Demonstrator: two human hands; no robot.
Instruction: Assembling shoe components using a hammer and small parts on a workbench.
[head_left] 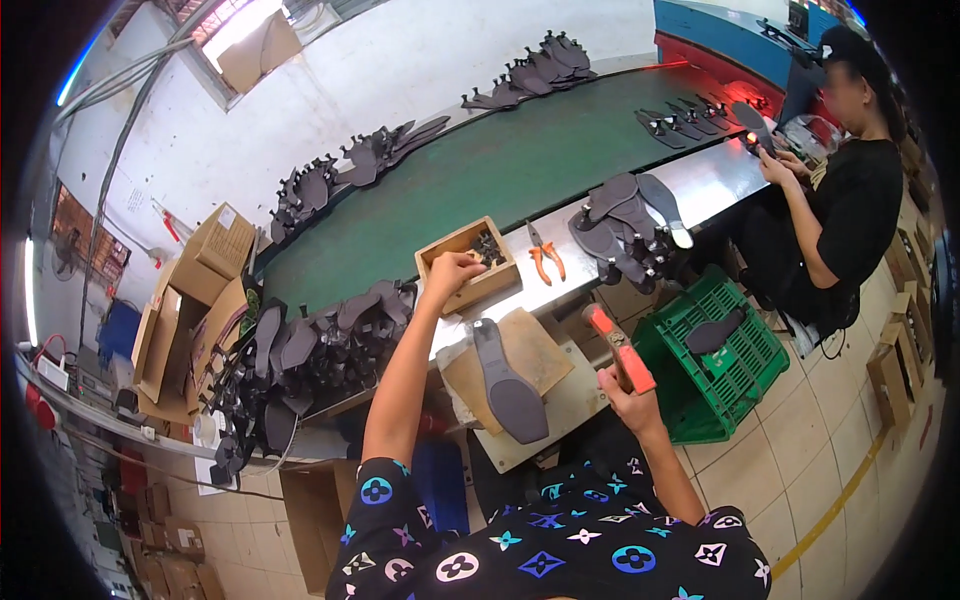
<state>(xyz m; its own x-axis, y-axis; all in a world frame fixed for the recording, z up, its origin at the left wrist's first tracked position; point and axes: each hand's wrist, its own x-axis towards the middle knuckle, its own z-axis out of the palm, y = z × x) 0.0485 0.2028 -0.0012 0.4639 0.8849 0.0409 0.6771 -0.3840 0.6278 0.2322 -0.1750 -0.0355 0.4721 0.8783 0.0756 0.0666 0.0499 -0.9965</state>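
My left hand (455,272) dips into a small wooden box (452,242) that holds small dark pieces (487,250). Its fingertips are drawn together there, and whatever they may pinch is hidden. A hammer (622,352) with a red handle is gripped in my right hand (632,404), raised beside the work board. Between my arms a dark grey shoe sole (510,392) lies on a brown pad (550,352), its wide end toward me. Orange-handled pliers (545,255) rest on the metal bench strip right of the box.
Piles of dark soles (330,335) crowd the bench at left, with another pile (622,225) right of the pliers. A green conveyor belt (440,190) runs behind. At right stand a green crate (715,360) and a seated co-worker (845,190) handling a sole. Cardboard boxes (195,300) stand at left.
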